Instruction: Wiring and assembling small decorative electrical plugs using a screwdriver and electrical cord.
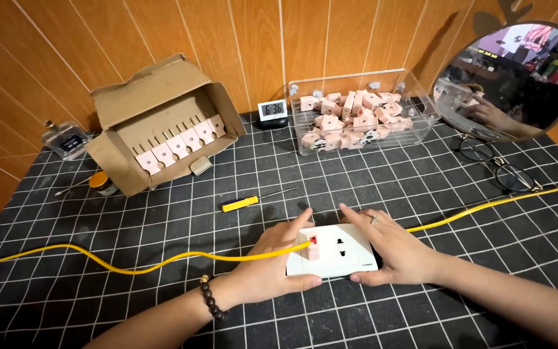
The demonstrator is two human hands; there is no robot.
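I see a brown cardboard box (163,123) lying on its side at the back left of the table (421,297), its flaps open, with a row of pink pieces lined up inside. Just right of it stands a small white clock (272,110). Next to that is a clear plastic box (361,111) full of the same pink pieces. A round mirror (511,77) leans at the back right, and a pair of glasses (498,165) lies in front of it. A small jar with an orange lid (101,183) sits by the cardboard box. A yellow screwdriver (248,201) lies in the middle, near my hands.

A long yellow wire (130,266) runs across the black grid mat from left to right. It passes over my left hand (272,258) and reaches the white socket plate (334,251), which lies flat on the table right in front of me.

My left hand rests on the plate's left edge, fingers curled around it and holding it. My right hand (389,249) holds the right edge, fingers spread over the top. There is a bead bracelet (213,298) on my left wrist.
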